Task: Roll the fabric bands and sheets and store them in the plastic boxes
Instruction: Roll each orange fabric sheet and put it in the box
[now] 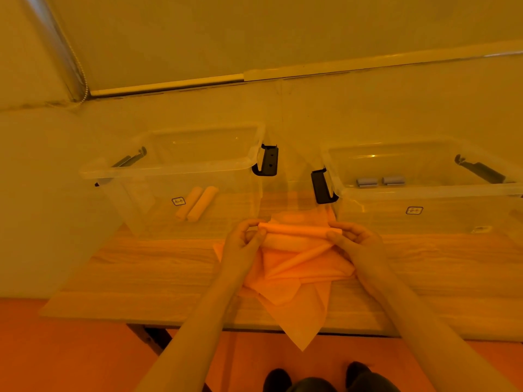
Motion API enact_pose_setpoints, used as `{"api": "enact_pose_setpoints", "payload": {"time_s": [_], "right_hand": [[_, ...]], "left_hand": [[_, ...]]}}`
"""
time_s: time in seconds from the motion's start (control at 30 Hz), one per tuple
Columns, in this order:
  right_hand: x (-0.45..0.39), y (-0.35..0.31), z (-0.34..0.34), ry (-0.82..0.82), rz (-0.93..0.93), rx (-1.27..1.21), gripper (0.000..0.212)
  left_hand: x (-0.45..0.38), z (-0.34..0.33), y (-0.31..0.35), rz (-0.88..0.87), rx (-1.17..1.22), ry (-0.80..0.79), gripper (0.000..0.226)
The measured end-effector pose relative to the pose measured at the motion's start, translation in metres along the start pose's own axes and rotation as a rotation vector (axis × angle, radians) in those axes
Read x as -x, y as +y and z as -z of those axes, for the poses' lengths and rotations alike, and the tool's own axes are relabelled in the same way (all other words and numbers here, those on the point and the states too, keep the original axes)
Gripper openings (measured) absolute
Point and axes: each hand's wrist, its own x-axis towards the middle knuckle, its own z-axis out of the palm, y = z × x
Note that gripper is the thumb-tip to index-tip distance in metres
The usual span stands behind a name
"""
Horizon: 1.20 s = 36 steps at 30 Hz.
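Both hands, left hand (245,236) and right hand (357,239), pinch the ends of the rolled sheet (298,230) between curled fingers, likely keeping it tight, loose fabric (294,278) trailing beneath them.

Bare forearms (195,321), dark shoes (278,379)

I saw two boxes at the table's (141,267) far edge: left box (175,168) held two rolls (197,203), right box (424,193) two rolls (380,181). Fabric sheets (294,275) lay before them, overhanging the near edge.
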Motion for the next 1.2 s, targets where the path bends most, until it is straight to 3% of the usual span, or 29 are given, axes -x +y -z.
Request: {"api": "enact_pose_setpoints", "payload": {"time_s": [0.3,0.53,0.7,0.93,1.03,1.1,1.2], "right_hand": [[-0.001,-0.056,-0.009,-0.034,0.002,0.011,0.031],[0.012,-0.084,-0.004,-0.074,0.079,0.088,0.016],[0.014,-0.089,-0.002,-0.039,0.067,-0.02,0.032],[0.018,-0.099,-0.005,0.011,0.006,-0.024,0.011],[0.018,-0.11,-0.008,0.055,0.059,-0.058,0.015],[0.018,-0.117,-0.01,0.044,0.082,-0.104,0.023],[0.013,-0.129,-0.012,-0.004,0.086,-0.19,0.017]], "left_hand": [[-0.015,0.006,0.053,0.113,-0.039,-0.033,0.023],[-0.01,-0.004,0.084,0.17,0.1,0.0,0.012],[-0.003,-0.01,0.086,0.133,0.087,0.013,0.005],[0.001,-0.012,0.099,0.064,0.109,-0.001,0.017],[-0.003,-0.01,0.107,0.087,0.103,-0.005,0.027],[-0.005,-0.008,0.113,0.089,0.089,0.0,0.026],[-0.011,-0.004,0.123,0.003,0.081,-0.023,0.015]]}}
